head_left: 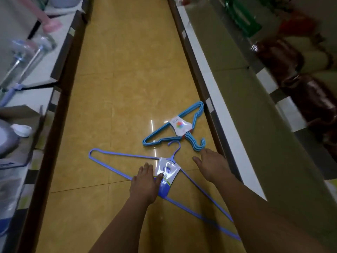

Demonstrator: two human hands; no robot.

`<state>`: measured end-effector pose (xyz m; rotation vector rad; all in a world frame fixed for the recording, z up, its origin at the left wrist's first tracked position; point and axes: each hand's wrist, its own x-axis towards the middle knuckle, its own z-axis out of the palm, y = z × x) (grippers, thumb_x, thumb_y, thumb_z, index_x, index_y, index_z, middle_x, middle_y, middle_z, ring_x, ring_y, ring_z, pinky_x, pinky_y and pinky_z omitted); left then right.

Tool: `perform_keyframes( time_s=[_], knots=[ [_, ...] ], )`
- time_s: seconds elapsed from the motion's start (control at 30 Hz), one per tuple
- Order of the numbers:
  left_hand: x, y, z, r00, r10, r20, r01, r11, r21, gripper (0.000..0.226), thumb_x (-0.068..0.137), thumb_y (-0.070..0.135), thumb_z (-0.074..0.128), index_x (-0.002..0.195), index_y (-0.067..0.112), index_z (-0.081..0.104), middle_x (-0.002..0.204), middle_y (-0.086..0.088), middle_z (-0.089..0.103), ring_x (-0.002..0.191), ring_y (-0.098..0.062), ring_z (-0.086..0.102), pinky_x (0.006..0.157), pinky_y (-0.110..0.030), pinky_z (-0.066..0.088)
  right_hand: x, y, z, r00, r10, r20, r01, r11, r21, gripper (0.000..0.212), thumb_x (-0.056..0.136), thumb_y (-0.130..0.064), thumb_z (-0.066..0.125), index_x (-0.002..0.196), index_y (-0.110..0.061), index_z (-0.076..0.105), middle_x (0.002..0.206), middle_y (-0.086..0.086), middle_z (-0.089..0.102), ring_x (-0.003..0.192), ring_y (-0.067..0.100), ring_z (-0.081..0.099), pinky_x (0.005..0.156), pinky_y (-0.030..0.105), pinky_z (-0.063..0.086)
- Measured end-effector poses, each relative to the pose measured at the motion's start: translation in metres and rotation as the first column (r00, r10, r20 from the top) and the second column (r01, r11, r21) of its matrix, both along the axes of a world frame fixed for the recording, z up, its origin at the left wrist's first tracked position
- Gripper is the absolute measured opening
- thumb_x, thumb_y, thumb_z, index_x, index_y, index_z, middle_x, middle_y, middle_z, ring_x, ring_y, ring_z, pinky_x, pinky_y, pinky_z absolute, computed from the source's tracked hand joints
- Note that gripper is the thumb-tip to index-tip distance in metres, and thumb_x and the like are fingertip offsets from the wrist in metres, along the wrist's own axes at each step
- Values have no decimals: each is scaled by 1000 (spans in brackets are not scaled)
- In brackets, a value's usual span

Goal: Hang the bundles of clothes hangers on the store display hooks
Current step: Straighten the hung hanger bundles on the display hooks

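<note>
The left hand (145, 183) rests with straight fingers on the purple hanger bundle (127, 167); the right hand (212, 166), open, reaches far-right, fingertips at the blue hanger bundle (175, 125) hooks on the floor (118, 88).

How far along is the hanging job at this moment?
Nothing looks hung yet. Both bundles lie on the floor: the purple hanger bundle and the light blue hanger bundle. The left hand rests on the purple one's label; the right hand reaches toward the blue hooks. No display hooks in view.
</note>
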<state>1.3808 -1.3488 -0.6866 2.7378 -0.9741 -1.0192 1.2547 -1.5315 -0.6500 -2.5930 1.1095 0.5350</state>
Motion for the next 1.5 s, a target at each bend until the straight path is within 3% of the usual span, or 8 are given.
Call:
perform_keyframes(
  time_s=[0.43,0.63,0.9,1.07,1.17,1.27,1.4,1.5],
  knots=[
    [-15,-16,-198,985,-63,-160,58,998,-36,58,101,48,28,153,25,14,160,-1,12,147,-21,12,116,-39,23,22,12,-214,996,16,-85,-8,996,93,43,102,-43,30,131,-14,42,129,8,52,115,26,52,91,36,40],
    [-16,-23,-225,985,-45,-169,36,998,-55,60,100,50,29,153,25,14,161,-5,10,147,-24,12,116,-44,23,32,27,-245,998,-54,-36,59,985,161,36,100,-33,36,130,-13,41,128,8,53,114,28,53,88,37,42],
    [-18,-29,-238,929,106,-355,-136,989,-61,61,102,44,28,153,19,8,161,-4,-2,148,-24,-6,120,-42,8,51,38,-256,936,-351,15,336,908,248,31,99,-27,37,126,-11,44,126,12,56,116,30,53,91,36,41],
    [-23,-21,-245,865,267,-425,-359,921,-151,60,101,44,34,152,16,18,159,-4,18,147,-24,12,118,-45,20,60,35,-260,861,-499,-99,506,816,280,46,98,-45,36,132,-16,47,136,14,46,128,33,39,105,42,30],
    [-25,-12,-238,910,322,-262,-389,881,-269,46,99,37,42,140,16,39,142,-4,44,130,-21,39,105,-39,39,60,35,-262,837,-543,-71,520,748,413,39,96,-46,41,118,-21,60,127,12,56,120,33,47,98,39,36],
    [-13,-11,-216,922,383,-52,-379,870,-315,45,98,22,42,142,18,35,135,-4,42,122,-22,41,93,-35,40,61,42,-247,827,-560,53,445,710,546,30,98,-29,48,105,-5,64,109,16,65,92,25,55,74,28,37],
    [22,-24,-183,872,396,288,-223,845,-485,60,82,1,58,139,13,44,129,-11,52,116,-30,52,95,-43,42,66,52,-216,873,-474,113,334,751,569,22,96,-20,51,100,-3,64,89,10,58,83,20,52,67,25,33],
    [46,-35,-154,873,160,461,-55,971,-233,63,86,12,57,145,17,33,145,-7,40,137,-27,35,112,-52,22,68,62,-195,924,-371,91,281,823,494,16,93,-22,53,94,-11,64,91,10,64,88,24,59,66,26,33]
  ],
)
